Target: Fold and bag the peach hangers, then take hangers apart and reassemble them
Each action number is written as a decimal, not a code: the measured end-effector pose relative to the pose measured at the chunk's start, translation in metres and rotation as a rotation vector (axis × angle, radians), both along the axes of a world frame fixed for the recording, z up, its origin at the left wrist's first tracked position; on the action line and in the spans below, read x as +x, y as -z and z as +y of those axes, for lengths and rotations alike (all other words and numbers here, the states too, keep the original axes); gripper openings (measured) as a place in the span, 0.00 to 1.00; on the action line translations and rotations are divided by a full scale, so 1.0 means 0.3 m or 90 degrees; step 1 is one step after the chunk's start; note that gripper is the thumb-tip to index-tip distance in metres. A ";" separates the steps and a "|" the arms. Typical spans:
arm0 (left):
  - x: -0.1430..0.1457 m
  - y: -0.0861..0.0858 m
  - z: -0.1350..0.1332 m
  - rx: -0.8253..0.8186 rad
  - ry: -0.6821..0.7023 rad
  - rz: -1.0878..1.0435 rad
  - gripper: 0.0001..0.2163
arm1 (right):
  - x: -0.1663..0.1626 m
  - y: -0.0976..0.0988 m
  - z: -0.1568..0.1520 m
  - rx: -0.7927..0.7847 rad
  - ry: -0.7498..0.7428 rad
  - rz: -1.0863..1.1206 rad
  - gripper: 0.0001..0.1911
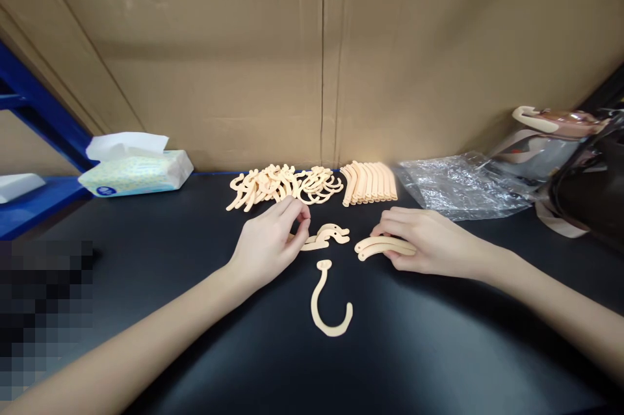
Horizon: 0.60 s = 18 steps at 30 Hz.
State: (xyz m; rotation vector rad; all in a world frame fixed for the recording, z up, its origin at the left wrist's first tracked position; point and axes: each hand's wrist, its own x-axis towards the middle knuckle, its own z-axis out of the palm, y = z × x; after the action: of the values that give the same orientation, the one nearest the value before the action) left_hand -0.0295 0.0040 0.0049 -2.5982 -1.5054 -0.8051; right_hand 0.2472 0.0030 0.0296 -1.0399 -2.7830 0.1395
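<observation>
A pair of curved beige plastic hanger arms (385,246) lies side by side in my right hand (422,239), whose fingers close around their right ends. My left hand (270,242) has thumb and forefinger bent together in a pinch; whatever is between them is too small or hidden to make out. Just beyond its thumb, other beige hanger parts (333,231) with a small hole rest on the black table, partly covered by the hand. Nearer to me, a loose beige hanger hook (314,304) lies flat, its flat head away from me and its curve toward me.
At the back lies a heap of beige hooks (273,184), beside a neat row of curved arms (369,182). A tissue pack (141,171) stands back left. Clear plastic bags (463,184) and a jug with a brown lid (546,135) are back right, before a cardboard wall (219,77).
</observation>
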 end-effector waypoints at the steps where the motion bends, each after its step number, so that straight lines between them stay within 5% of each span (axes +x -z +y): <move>1: 0.000 0.000 0.000 -0.001 0.002 0.001 0.03 | 0.003 0.002 0.001 0.007 -0.005 0.000 0.09; 18: 0.001 -0.004 0.003 0.020 0.055 0.040 0.04 | -0.009 0.011 -0.007 -0.007 -0.010 -0.001 0.11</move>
State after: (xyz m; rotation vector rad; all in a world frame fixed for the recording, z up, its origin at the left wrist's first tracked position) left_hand -0.0293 0.0048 0.0060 -2.6558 -1.3612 -0.7412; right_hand 0.2445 0.0010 0.0264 -1.0207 -2.7954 0.1566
